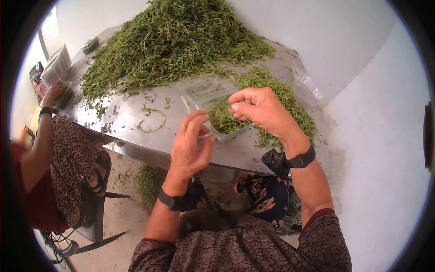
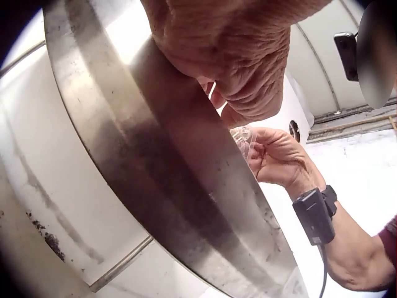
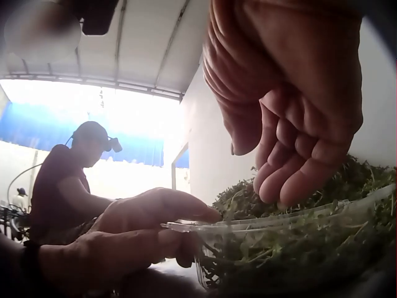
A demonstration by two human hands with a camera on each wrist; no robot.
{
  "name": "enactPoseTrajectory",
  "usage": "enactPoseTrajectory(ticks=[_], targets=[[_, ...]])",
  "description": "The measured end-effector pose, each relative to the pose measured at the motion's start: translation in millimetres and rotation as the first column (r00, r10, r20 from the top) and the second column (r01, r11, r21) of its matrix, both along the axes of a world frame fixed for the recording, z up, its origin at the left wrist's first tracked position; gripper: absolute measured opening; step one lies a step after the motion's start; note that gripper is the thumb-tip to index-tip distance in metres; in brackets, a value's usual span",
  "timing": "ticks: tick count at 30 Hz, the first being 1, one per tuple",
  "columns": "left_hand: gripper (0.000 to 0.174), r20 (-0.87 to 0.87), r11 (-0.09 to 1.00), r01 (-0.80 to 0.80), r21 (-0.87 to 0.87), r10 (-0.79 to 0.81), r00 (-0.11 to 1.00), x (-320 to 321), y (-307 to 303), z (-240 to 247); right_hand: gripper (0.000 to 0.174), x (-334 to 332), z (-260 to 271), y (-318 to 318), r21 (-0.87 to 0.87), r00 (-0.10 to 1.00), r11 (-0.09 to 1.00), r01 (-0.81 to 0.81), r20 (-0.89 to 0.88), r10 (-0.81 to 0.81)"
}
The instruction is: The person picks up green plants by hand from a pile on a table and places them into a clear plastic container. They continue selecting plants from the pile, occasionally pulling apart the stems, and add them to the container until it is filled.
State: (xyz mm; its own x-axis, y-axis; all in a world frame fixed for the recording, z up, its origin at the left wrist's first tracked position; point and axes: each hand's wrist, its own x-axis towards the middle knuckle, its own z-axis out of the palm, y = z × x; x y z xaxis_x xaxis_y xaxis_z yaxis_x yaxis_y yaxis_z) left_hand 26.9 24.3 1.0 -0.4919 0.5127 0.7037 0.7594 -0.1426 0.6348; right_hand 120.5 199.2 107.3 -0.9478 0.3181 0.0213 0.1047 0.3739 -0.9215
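A clear plastic container (image 1: 226, 137) with its lid (image 1: 199, 90) folded back holds green leafy stems (image 1: 220, 119). At its near left corner my left hand (image 1: 192, 147) grips the rim; the right wrist view shows this left hand (image 3: 139, 220) with thumb and fingers about the rim (image 3: 248, 226). Over the container hangs my right hand (image 1: 268, 113), its fingers loosely bent. In the right wrist view, the thumb of the right hand (image 3: 291, 93) stands apart from the fingers, and nothing shows between them.
A large heap of greens (image 1: 174, 45) covers the back of the metal table (image 1: 176, 145), with a smaller pile (image 1: 294, 111) at the right. Clear containers (image 1: 308, 86) stand near the right wall. Another person's hand (image 1: 55, 90) touches a filled container (image 1: 65, 97) at the left.
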Motion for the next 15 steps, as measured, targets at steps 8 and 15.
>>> enactPoseTrajectory(ticks=[8,15], targets=[[0.046,0.005,1.000,0.004,0.010,-0.004,1.000,0.4,1.4,-0.5,0.027,9.6,-7.4,4.5,0.148,0.994,0.983,0.107,-0.022,-0.105],[0.049,0.021,1.000,-0.018,0.005,0.018,1.000,3.4,1.3,2.6,0.026,10.0,-9.1,-13.6,0.384,1.000,0.923,-0.005,-0.017,0.012]])
